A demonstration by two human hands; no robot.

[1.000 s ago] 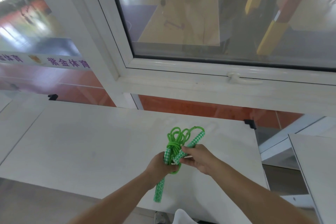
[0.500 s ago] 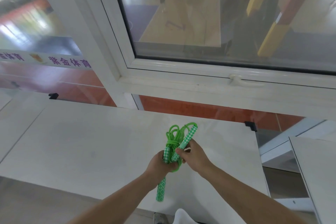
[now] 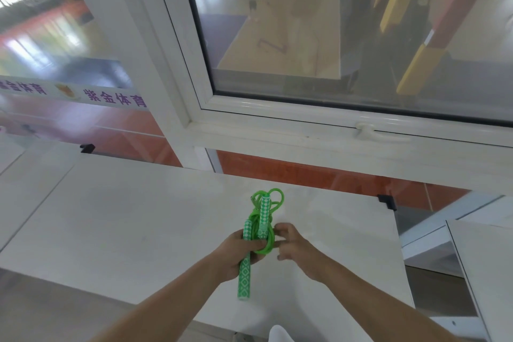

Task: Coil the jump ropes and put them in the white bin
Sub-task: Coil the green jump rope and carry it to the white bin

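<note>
A green jump rope (image 3: 263, 214) is bundled into a coil, and its two green-and-white patterned handles lie side by side above the white table (image 3: 125, 216). My left hand (image 3: 236, 253) grips the bundle around its middle. One handle (image 3: 244, 276) sticks out below that fist, the other points up among the cord loops (image 3: 274, 201). My right hand (image 3: 298, 247) is just right of the bundle with fingers loosely curled. Its fingertips are at the cord's lower loop and do not grip the handle. No white bin is in view.
A white window frame (image 3: 305, 133) with a latch handle (image 3: 372, 133) rises behind the table. A second white table (image 3: 488, 272) stands to the right across a gap. A rounded white object (image 3: 279, 334) shows at the bottom edge.
My right hand swung the second handle upright against the coil and then let go of it. The left hand kept its grip on the bundle.
</note>
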